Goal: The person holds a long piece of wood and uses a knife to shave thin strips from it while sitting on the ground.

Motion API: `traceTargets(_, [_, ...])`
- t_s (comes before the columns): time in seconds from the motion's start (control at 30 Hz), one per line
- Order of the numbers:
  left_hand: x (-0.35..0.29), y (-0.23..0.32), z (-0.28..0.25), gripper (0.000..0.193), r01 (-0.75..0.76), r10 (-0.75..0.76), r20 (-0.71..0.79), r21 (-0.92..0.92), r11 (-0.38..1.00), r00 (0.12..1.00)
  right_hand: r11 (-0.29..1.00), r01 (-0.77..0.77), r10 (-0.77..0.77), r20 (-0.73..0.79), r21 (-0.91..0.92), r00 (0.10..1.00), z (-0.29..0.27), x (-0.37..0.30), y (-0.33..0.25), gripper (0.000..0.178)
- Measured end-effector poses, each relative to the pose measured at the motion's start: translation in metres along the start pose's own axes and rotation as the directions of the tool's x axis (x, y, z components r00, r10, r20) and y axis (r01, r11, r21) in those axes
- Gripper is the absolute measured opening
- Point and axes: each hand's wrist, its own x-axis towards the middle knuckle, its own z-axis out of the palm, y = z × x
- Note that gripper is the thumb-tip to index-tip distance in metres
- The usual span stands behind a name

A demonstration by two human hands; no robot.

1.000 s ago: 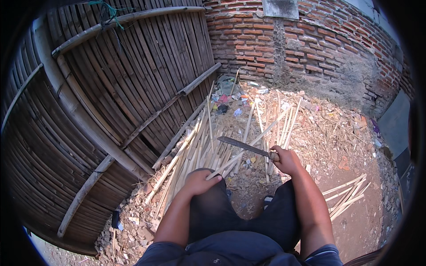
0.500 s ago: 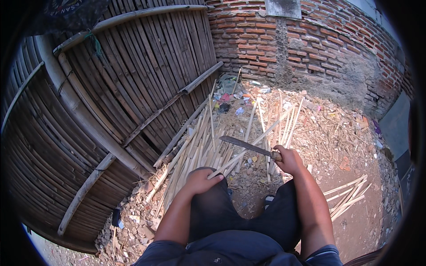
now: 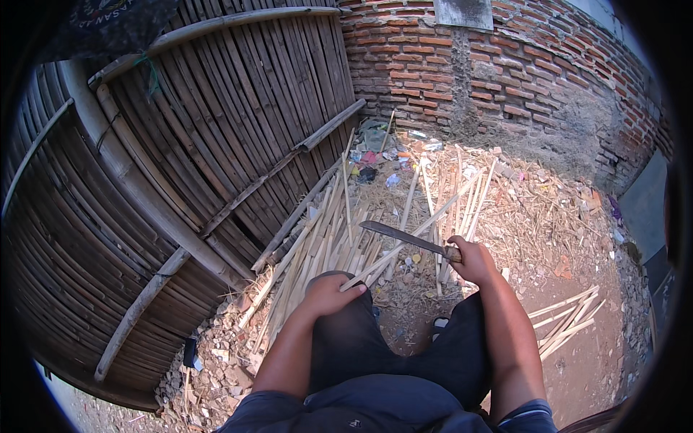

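Bamboo strip [image 3: 404, 249] is being pinched by the left hand [image 3: 328, 294] over the knee; at two o'clock, the right hand [image 3: 473, 260] is gripping a machete [image 3: 404, 237].

Woven bamboo fence panel [image 3: 180, 166], braced by diagonal poles, leaning at left. Red brick wall [image 3: 505, 79] behind, mortar patch at its right part. Coloured litter [image 3: 375, 155] heaped at wall foot. Dry bamboo shavings [image 3: 534, 216] spread over bare dirt ground [image 3: 585, 361]. Small bundle of split slats [image 3: 567, 325] lying apart at right. Rubble [image 3: 209, 361] along fence base.
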Motion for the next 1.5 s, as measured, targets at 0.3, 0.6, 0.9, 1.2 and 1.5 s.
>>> traceTargets(0.3, [0.003,-0.001,0.002,0.056,-0.008,0.008,0.008,0.011,1.0,1.0,1.0,0.002,-0.002,0.003,-0.008,1.0,0.001,0.001,0.004,0.052])
traceTargets(0.6, [0.0,-0.006,0.001,0.06,-0.066,0.066,-0.015,-0.004,0.998,0.998,1.0,0.015,-0.014,-0.036,0.021,0.999,0.004,0.001,0.004,0.05])
traceTargets(0.9, [-0.004,-0.005,0.001,0.059,-0.044,0.046,-0.03,0.035,0.998,0.999,0.998,0.042,-0.04,-0.055,0.037,0.998,0.002,-0.001,-0.003,0.049])
traceTargets(1.2, [-0.005,0.002,-0.002,0.058,-0.051,0.051,-0.003,-0.003,0.999,0.999,1.0,0.014,-0.013,-0.051,0.009,0.999,0.001,-0.001,-0.003,0.049])
traceTargets(1.5, [-0.004,-0.002,-0.001,0.058,-0.063,0.064,-0.05,0.021,0.998,0.997,1.0,-0.007,0.008,-0.051,0.011,0.999,-0.001,0.0,-0.006,0.047])
